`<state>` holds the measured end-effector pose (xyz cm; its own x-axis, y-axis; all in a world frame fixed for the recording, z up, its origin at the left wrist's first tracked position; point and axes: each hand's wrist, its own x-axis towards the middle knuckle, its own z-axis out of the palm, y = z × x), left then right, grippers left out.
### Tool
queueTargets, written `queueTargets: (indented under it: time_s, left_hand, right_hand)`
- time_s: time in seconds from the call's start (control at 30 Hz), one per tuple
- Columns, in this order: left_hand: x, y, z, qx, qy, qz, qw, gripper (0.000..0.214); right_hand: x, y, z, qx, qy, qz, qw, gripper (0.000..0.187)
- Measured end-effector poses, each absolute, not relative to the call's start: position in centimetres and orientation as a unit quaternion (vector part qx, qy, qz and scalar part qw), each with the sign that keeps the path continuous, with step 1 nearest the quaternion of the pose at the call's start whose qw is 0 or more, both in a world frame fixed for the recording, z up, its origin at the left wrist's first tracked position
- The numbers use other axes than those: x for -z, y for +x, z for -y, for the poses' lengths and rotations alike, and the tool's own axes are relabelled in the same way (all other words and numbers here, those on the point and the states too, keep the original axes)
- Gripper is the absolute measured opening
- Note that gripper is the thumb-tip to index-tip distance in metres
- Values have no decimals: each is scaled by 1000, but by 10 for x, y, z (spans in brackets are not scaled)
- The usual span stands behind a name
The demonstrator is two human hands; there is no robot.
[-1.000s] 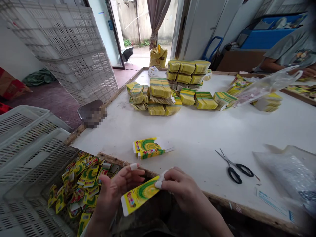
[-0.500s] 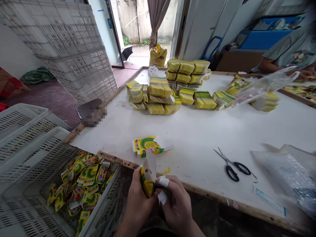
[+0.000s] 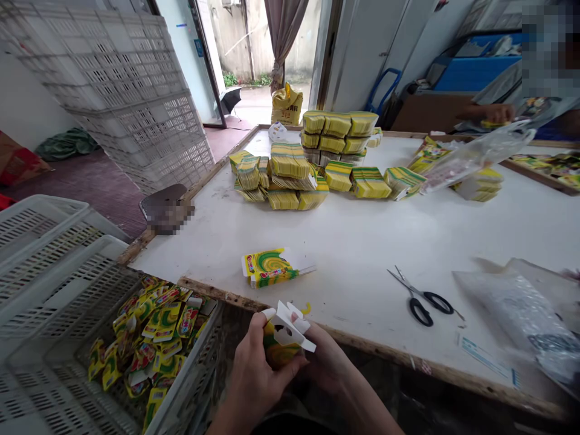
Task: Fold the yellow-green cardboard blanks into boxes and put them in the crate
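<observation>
Both hands hold one small yellow-green carton (image 3: 283, 338) just below the table's near edge. My left hand (image 3: 254, 374) wraps around its body. My right hand (image 3: 324, 362) grips it from the right, fingers at the white end flaps, which stand open and upward. A short stack of flat yellow-green cartons (image 3: 269, 267) lies on the white table (image 3: 362, 241) just beyond my hands. At lower left, a white plastic crate (image 3: 54, 302) holds several folded cartons (image 3: 154, 332).
Black-handled scissors (image 3: 423, 299) lie right of my hands, beside clear plastic bags (image 3: 521, 314). Bundled carton stacks (image 3: 312, 160) fill the table's far side. Another person's hand (image 3: 496, 113) works at the far right. White crates (image 3: 127, 90) lean at the left.
The flat carton was swung upright and opened into a box shape between both hands, and its white end flaps now stand open. The other person's hand moved at the far right.
</observation>
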<state>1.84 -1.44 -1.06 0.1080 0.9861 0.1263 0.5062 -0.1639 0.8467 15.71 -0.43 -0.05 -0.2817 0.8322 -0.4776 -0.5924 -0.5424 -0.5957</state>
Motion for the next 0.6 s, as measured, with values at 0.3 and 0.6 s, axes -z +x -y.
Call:
queueTargets:
  time_s: [0.3, 0.6]
  left_hand:
    - [10, 17, -2, -340, 711, -528, 315, 70]
    - [15, 20, 3, -281, 777, -505, 248, 45]
  right_hand:
    - [10, 165, 7, -682, -416, 275, 535, 46]
    - [5, 167, -12, -599, -472, 442, 472, 31]
